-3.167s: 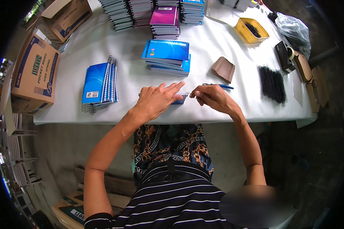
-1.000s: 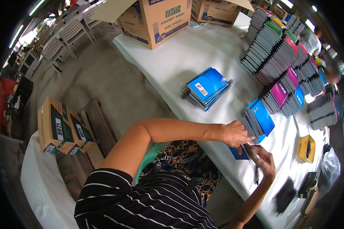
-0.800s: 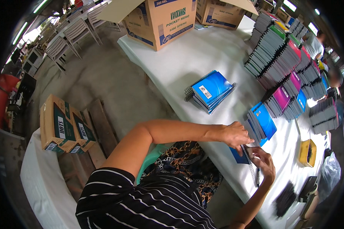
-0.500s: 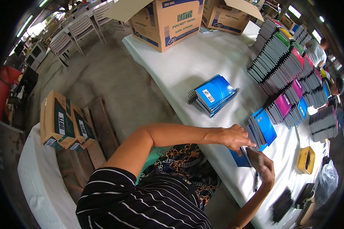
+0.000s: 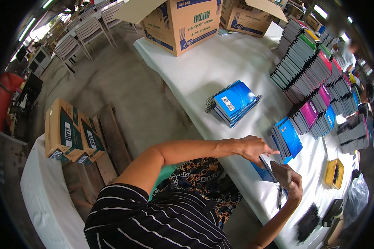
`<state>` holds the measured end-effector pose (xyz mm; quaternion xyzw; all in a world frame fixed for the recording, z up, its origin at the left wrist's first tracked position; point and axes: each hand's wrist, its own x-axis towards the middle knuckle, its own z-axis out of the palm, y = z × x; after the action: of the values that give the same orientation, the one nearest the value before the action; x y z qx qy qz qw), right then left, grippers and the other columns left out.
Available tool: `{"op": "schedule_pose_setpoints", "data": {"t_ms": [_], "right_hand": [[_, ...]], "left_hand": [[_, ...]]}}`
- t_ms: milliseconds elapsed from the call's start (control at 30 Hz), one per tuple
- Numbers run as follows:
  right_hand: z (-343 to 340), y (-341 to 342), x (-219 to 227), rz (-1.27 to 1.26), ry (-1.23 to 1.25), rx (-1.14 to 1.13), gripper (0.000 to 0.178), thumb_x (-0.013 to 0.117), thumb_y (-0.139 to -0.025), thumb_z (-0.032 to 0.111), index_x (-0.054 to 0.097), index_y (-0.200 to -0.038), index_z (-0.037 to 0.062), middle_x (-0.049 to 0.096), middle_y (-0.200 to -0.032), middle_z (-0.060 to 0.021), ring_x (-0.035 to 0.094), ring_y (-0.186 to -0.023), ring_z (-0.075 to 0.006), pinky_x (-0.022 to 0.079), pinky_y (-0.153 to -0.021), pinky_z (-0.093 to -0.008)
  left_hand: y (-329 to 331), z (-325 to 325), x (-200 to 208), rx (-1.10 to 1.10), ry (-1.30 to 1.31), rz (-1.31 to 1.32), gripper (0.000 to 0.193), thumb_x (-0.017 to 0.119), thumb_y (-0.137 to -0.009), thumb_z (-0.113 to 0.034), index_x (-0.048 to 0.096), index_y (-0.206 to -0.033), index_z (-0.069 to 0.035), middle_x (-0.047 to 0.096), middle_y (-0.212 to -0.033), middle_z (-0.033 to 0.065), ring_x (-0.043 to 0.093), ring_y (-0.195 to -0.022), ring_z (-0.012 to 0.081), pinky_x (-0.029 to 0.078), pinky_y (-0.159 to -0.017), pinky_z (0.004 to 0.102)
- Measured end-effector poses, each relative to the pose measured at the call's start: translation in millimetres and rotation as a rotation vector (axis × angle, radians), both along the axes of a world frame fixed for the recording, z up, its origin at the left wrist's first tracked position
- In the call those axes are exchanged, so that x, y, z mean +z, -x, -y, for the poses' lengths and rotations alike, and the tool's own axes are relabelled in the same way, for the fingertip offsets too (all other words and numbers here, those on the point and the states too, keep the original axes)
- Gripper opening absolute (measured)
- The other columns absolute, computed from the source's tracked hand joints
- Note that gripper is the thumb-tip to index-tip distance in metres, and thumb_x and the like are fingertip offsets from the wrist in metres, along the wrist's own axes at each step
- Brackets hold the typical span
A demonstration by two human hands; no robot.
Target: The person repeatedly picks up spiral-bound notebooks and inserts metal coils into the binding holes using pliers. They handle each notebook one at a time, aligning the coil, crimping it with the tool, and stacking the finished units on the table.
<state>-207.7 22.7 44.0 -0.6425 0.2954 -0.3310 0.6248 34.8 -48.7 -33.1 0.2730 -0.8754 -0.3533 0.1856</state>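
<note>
My left hand (image 5: 255, 148) reaches over the table with its index finger stretched out and its thumb low beside a blue spiral notebook (image 5: 265, 172). No held thing shows in it. My right hand (image 5: 295, 187) is closed around a flat grey-brown block (image 5: 281, 173), tilted over that notebook's spiral edge. A thin dark length (image 5: 279, 198), its kind unclear, lies beside the right wrist. Just beyond my hands stands a small stack of blue notebooks (image 5: 289, 138). Farther off sits another pile of blue spiral notebooks (image 5: 235, 103).
Tall notebook stacks (image 5: 299, 62) line the table's right side. A yellow tub (image 5: 333, 173), a heap of black coils (image 5: 308, 222) and a clear plastic bag (image 5: 356, 193) are at right. An open carton (image 5: 180, 27) stands at the back; smaller cartons (image 5: 70, 133) are at left.
My right hand has shifted slightly right with the block, which now shows more plainly. My left index finger reaches a little farther right. The notebook piles stay as they were.
</note>
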Motion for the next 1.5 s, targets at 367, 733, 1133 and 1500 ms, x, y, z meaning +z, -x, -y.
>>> {"op": "schedule_pose_setpoints", "data": {"t_ms": [367,733,1133,1500], "right_hand": [[18,-4,-9,-0.661,-0.001,-0.089,0.063,0.069,-0.071,0.038,0.065,-0.113,-0.0079,0.059,-0.118,-0.0207,0.058,-0.108,-0.0284,0.042,-0.097,-0.0395],[11,13,-24,-0.29,0.023,-0.051,0.062,0.069,-0.074,0.042,0.065,-0.115,-0.0053,0.058,-0.121,-0.0219,0.056,-0.11,-0.0288,0.043,-0.096,-0.0388],[9,3,-11,-0.435,0.089,-0.138,0.058,0.067,-0.076,0.041,0.068,-0.118,0.0024,0.066,-0.108,-0.0127,0.06,-0.099,-0.022,0.045,-0.089,-0.0354],[-16,48,-9,-1.373,0.648,-0.69,0.046,0.081,-0.075,0.028,0.07,-0.117,0.0141,0.058,-0.128,-0.0159,0.052,-0.122,-0.0299,0.035,-0.104,-0.0432]], "left_hand": [[-4,-9,-18,0.059,-0.215,-0.336,0.101,0.084,-0.069,-0.025,0.028,-0.152,-0.024,0.067,-0.121,0.0115,0.064,-0.111,0.0283,0.051,-0.098,0.037],[-4,-21,-31,0.123,-0.237,-0.433,0.082,0.08,-0.074,-0.008,0.042,-0.146,-0.018,0.06,-0.132,0.0081,0.06,-0.118,0.0207,0.049,-0.101,0.0353],[-4,-27,-7,0.204,-0.336,-0.342,0.084,0.075,-0.08,-0.009,0.03,-0.151,-0.015,0.063,-0.128,0.0098,0.063,-0.114,0.0223,0.052,-0.098,0.0351],[-18,-16,-12,-0.072,-0.391,-0.42,0.058,0.07,-0.081,-0.036,0.06,-0.13,-0.007,0.06,-0.132,0.0059,0.049,-0.131,0.0234,0.038,-0.111,0.0368]]}}
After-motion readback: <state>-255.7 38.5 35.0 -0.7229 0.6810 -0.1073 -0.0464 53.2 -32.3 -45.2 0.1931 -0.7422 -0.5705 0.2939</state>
